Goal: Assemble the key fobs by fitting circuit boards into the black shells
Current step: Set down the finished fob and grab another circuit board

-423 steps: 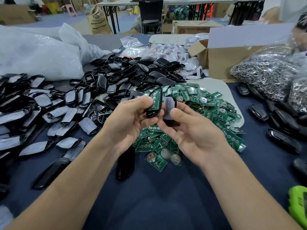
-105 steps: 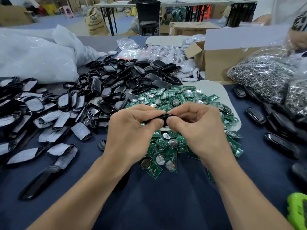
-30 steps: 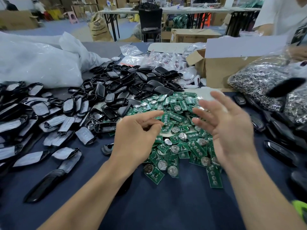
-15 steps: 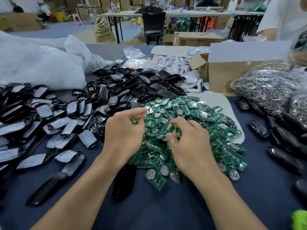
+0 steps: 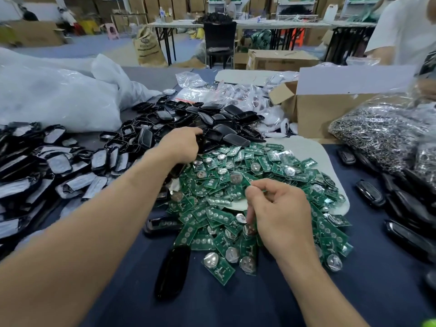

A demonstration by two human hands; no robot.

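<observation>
Head view: left hand (image 5: 180, 145) grips a black shell (image 5: 201, 142), right hand (image 5: 279, 214) pinches a circuit board (image 5: 261, 190) (cardboard box (image 5: 318, 115) behind).

Beyond my desk (image 5: 236, 303), a black chair (image 5: 220, 34) stands at a long folding table (image 5: 271, 24). A brown sack (image 5: 147, 47) sits on the blue-grey floor (image 5: 94, 47). Cardboard boxes (image 5: 132, 5) are stacked along the far wall.

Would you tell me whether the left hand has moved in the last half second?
Yes. The left hand has moved farther out, from the circuit board pile to the black shells.
</observation>
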